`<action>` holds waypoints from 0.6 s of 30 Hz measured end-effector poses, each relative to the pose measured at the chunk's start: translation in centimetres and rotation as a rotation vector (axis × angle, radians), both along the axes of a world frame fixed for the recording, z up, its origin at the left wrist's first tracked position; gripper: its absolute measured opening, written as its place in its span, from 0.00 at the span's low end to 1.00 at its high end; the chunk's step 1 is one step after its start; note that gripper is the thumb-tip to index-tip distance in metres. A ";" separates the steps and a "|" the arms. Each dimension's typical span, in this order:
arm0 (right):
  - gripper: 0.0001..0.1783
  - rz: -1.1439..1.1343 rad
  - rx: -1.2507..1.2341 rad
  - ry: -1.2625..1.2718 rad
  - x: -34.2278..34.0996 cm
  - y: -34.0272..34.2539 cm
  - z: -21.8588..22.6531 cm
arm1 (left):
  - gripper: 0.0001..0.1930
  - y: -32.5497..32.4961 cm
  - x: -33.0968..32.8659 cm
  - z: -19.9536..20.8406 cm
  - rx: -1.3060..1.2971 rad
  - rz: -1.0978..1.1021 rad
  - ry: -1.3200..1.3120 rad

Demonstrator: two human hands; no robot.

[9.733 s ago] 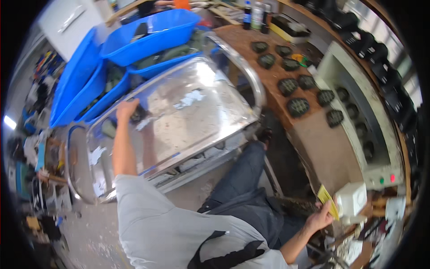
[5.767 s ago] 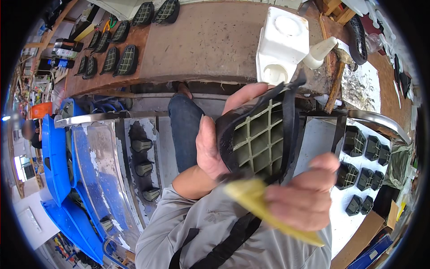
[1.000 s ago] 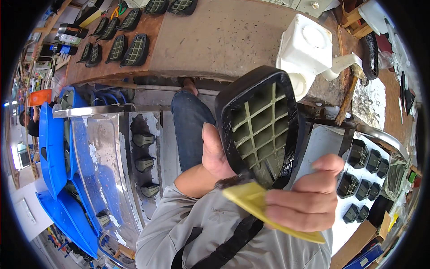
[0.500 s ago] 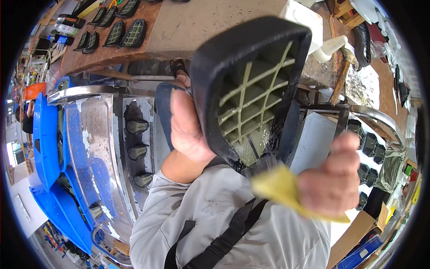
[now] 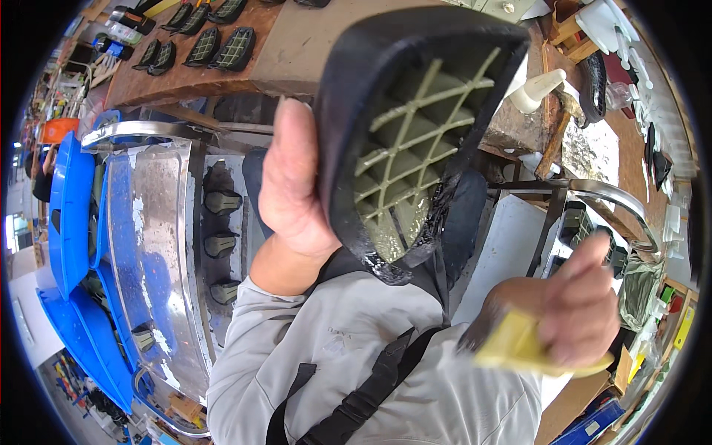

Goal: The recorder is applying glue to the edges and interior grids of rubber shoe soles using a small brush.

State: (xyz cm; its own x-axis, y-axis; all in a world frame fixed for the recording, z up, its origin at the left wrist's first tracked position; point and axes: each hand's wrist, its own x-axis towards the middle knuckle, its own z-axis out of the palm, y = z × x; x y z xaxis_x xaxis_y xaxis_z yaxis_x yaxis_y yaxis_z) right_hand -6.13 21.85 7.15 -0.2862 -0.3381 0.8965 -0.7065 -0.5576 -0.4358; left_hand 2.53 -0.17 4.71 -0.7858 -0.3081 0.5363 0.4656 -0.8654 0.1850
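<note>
The latticed piece (image 5: 415, 141) — black rim, greenish grid — stands tilted in the left hand (image 5: 297, 185), which grips it with the thumb at its left side and the other fingers hidden behind. To the lower right of the piece, the right hand (image 5: 582, 311) has its fingers closed around a yellow brush (image 5: 515, 340), blurred and apart from it. The step in hand looks like brushing the rim, whose lower end shines as if wet; another stroke would call for steady support and bristles on that rim. Similar pieces (image 5: 234, 49) sit to its upper left on the counter (image 5: 289, 59).
</note>
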 end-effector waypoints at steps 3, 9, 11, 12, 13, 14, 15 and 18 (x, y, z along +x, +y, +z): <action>0.10 0.104 0.259 -0.128 -1.9 -1.3 1.5 | 0.28 1.4 -0.9 0.6 0.006 -0.072 -0.044; 0.11 -0.040 0.279 -0.139 -1.7 -5.1 1.2 | 0.25 2.4 0.0 0.4 0.045 -0.066 -0.183; 0.11 -0.007 0.208 -0.014 -1.7 -4.9 0.1 | 0.25 2.7 -0.2 0.9 0.127 -0.089 -0.218; 0.11 0.020 0.134 0.104 -1.6 -4.8 -0.3 | 0.25 2.8 -0.3 0.9 0.129 -0.082 -0.213; 0.08 -0.017 0.160 0.185 -1.6 -4.8 0.3 | 0.23 2.9 -0.4 0.9 0.154 -0.083 -0.218; 0.08 -0.018 0.163 0.185 -2.0 -4.5 0.4 | 0.21 2.9 -0.5 0.9 0.180 -0.086 -0.224; 0.08 0.079 0.172 0.264 -2.7 -3.9 0.5 | 0.21 3.0 -0.5 0.9 0.173 -0.110 -0.268; 0.09 0.241 0.171 0.240 -3.5 -3.5 0.6 | 0.21 3.3 0.0 0.9 0.107 -0.052 -0.389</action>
State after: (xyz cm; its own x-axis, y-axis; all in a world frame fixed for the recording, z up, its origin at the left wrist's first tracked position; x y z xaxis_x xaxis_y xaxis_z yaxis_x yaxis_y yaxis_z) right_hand -9.60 18.31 7.72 0.0312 -0.5207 0.8532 -0.6574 -0.6537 -0.3749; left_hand 2.48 3.13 5.57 -0.9398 -0.3003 0.1633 0.3336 -0.9099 0.2467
